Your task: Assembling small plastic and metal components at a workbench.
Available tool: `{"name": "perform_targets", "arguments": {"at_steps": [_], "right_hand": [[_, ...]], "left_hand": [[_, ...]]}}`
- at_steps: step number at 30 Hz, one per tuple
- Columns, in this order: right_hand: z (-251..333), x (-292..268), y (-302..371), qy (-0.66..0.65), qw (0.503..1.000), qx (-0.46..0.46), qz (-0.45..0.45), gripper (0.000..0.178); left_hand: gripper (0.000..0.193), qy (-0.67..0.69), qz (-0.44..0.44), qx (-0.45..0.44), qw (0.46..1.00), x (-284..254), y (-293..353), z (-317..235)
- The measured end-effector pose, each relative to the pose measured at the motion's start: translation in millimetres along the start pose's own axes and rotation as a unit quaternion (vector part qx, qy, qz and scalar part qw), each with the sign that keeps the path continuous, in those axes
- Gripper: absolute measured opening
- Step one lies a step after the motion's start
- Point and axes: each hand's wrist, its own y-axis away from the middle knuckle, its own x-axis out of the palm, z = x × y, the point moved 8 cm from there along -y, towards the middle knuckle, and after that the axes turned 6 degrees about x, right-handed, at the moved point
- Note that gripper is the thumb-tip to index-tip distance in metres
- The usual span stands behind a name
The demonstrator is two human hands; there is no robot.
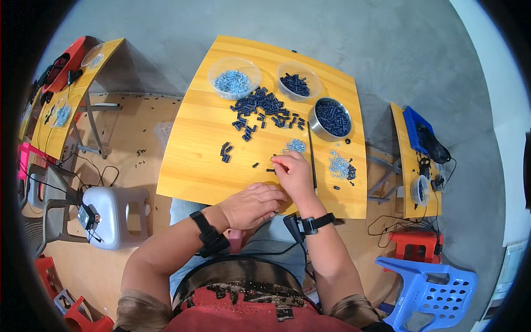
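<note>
At the near edge of the yellow table, my left hand [254, 206] is palm down, its fingers bent together and pointing right. Whatever those fingers hold, if anything, is hidden. Just beyond it, my right hand [294, 176] pinches thumb and fingertips together above the wood; what lies between them is too small to make out. A small black piece [270, 170] lies beside these fingertips, and another black piece [255, 165] is farther left. Beyond the right hand sits a little pile of blue-silver metal parts [296, 145].
Black cylinders [263, 105] spread before a clear tub of blue-silver parts [233, 81], a clear tub of black pieces [296, 83] and a steel bowl [333, 117]. A thin black strip [312, 160] separates the right-hand pile [339, 166]. A blue chair [434, 290] stands right, a grey stool [113, 216] left.
</note>
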Motion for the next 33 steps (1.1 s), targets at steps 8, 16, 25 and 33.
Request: {"name": "perform_targets", "arguments": {"at_steps": [8,16,25,33], "right_hand": [[3.6,6.1,-9.9,0.064,0.997,-0.048,0.004,0.009],[1.0,12.6,-14.3,0.094,0.994,-0.041,0.048,0.006],[8.2,0.7,-18.2,0.134,0.990,-0.037,0.016,0.005],[-19.1,-18.2,-18.5,0.056,0.998,0.020,0.011,0.005]], "left_hand": [[0.018,-0.028,0.059,0.046,0.997,4.6,-4.8,22.7],[0.026,-0.018,0.048,0.031,0.998,1.8,-9.1,30.9],[0.025,-0.009,0.041,-0.022,0.999,0.9,-6.2,38.2],[0.031,0.008,0.013,-0.005,1.000,-3.0,-10.7,38.3]]}}
